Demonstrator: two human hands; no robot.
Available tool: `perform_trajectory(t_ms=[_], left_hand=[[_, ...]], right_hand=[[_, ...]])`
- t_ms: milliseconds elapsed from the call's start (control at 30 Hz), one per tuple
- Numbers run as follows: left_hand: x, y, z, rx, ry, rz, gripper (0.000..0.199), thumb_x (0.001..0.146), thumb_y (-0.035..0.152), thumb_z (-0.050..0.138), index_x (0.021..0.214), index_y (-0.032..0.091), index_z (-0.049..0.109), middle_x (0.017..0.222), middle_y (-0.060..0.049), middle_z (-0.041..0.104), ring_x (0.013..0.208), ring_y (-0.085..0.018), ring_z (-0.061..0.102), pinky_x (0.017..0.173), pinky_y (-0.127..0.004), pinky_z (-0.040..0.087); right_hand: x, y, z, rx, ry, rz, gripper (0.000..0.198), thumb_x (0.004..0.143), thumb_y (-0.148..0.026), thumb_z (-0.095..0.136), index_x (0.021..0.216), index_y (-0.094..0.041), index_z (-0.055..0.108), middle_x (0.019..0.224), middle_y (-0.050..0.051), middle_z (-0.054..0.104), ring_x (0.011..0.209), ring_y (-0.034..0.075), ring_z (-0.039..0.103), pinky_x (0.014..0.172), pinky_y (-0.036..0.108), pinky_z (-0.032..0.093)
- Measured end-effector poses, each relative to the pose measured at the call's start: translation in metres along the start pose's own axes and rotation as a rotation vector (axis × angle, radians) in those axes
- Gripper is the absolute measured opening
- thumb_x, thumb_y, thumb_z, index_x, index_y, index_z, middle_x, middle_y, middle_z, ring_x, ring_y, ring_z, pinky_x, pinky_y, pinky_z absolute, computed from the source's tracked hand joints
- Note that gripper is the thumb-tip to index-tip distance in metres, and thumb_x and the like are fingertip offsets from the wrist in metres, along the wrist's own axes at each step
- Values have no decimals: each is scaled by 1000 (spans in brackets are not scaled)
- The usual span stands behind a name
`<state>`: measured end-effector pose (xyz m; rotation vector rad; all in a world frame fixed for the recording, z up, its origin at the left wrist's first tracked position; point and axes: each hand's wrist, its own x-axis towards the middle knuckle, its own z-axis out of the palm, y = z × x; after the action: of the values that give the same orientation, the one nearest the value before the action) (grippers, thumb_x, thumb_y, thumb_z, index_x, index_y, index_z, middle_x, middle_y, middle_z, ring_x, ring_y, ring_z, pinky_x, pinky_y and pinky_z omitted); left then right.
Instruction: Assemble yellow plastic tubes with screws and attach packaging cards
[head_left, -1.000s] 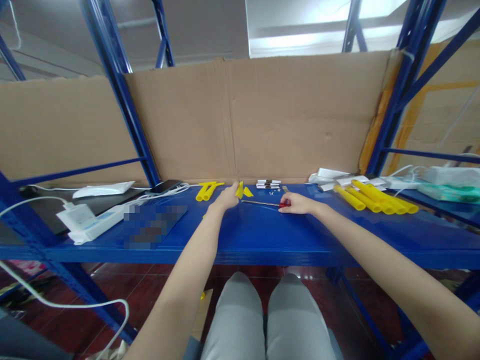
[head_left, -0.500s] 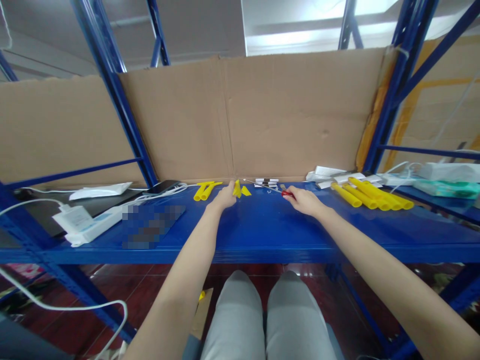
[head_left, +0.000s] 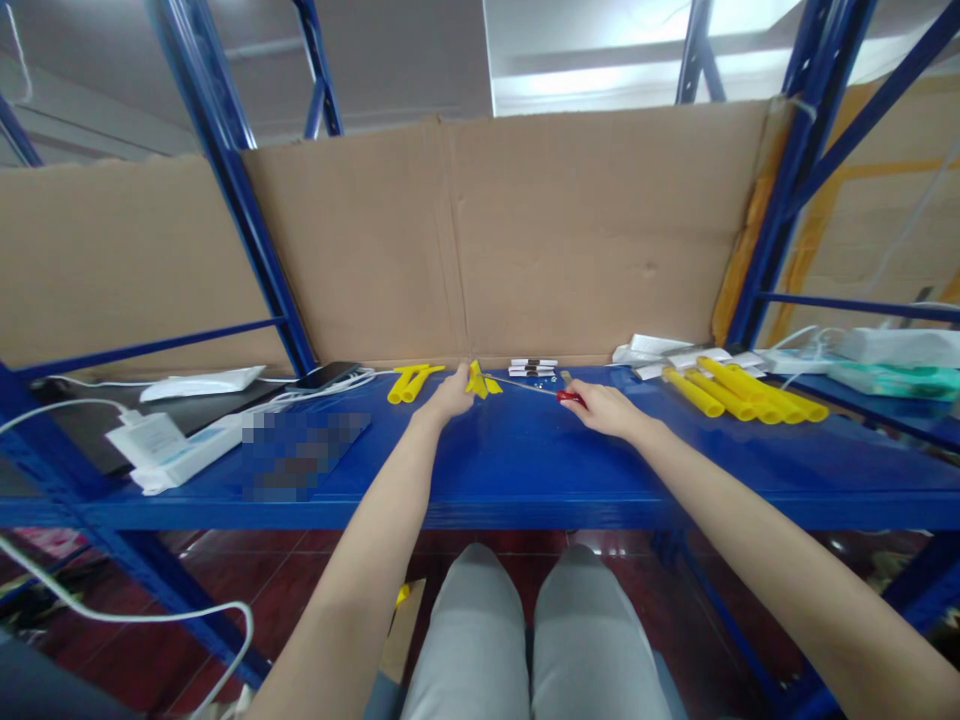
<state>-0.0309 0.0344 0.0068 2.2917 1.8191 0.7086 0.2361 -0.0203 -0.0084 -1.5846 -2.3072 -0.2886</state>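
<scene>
My left hand (head_left: 453,393) is closed on a small yellow plastic part (head_left: 477,379) near the back of the blue shelf. In my right hand (head_left: 606,408) is a screwdriver (head_left: 571,398) with a red handle, its thin metal shaft pointing left. The shaft's end reaches the yellow part; whether it sits in a screw is too small to tell. Behind the shaft lie white strips with black middles (head_left: 533,367) and several tiny shiny bits. Two yellow T-shaped pieces (head_left: 409,383) rest to the left of my left hand.
Several yellow tubes (head_left: 739,390) lie at the right, before white packets (head_left: 660,352). On the left are a power strip (head_left: 195,455), white cables and a dark phone (head_left: 330,375). A cardboard wall (head_left: 555,230) closes the back, between blue metal posts.
The screwdriver and my right hand have shifted slightly left and down, bringing the shaft's end to the yellow part. My left hand stays nearly in place.
</scene>
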Motion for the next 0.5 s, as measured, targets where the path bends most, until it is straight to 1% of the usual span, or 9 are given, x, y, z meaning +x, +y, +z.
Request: perform_trajectory(t_ms=[133,233,333,500], left_hand=[[0,0,0,-40,-3,-4,38,84,9,51,120,17,44,116,-13,67,91,-19,68,77,-27,50],[-1,1,0,-73,-12,-12,40,85,10,51,123,17,42,112,-12,68,89,-19,68,77,-28,50],[-2,3,-1,-70,-15,-36,37,86,12,52,122,17,42,108,-13,69,87,-19,68,75,-28,50],[-4,5,-3,-73,-11,-39,37,86,11,51,120,17,42,110,-12,67,81,-16,68,66,-24,50]], right_hand=[[0,-1,0,11,2,3,20,95,-30,44,105,-19,58,100,10,71,90,22,67,72,27,42],[0,-1,0,6,-2,7,22,96,-32,43,105,-18,58,99,10,71,90,23,67,72,27,43],[0,0,0,4,-1,4,23,96,-32,42,105,-18,58,99,10,71,90,22,67,72,27,43],[0,1,0,9,-1,-3,24,96,-33,41,105,-18,58,101,10,70,91,23,67,73,29,43]])
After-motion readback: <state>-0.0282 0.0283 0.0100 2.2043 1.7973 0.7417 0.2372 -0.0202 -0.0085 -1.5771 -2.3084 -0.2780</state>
